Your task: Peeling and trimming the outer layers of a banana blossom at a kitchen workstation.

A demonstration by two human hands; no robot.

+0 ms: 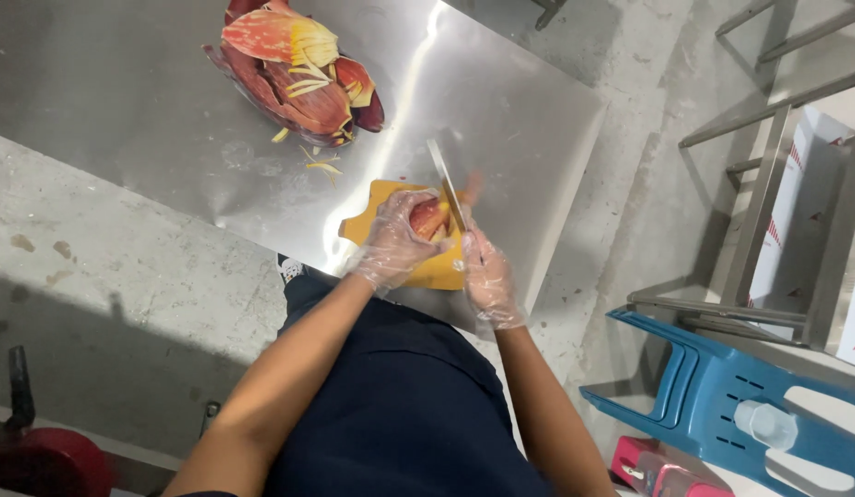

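Hands (pixel 395 241), two; knife (pixel 446 187), one.

Gloved left hand (pixel 395 241) steadies a reddish piece (pixel 428 217) on the yellow board (pixel 437 272); right hand (pixel 487 279) holds a knife (pixel 445 184).

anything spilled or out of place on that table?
Minor: thin yellow florets lie scattered on the steel table, loose beside the pile of peeled red bracts. The yellow cutting board sits close to the table's near edge.
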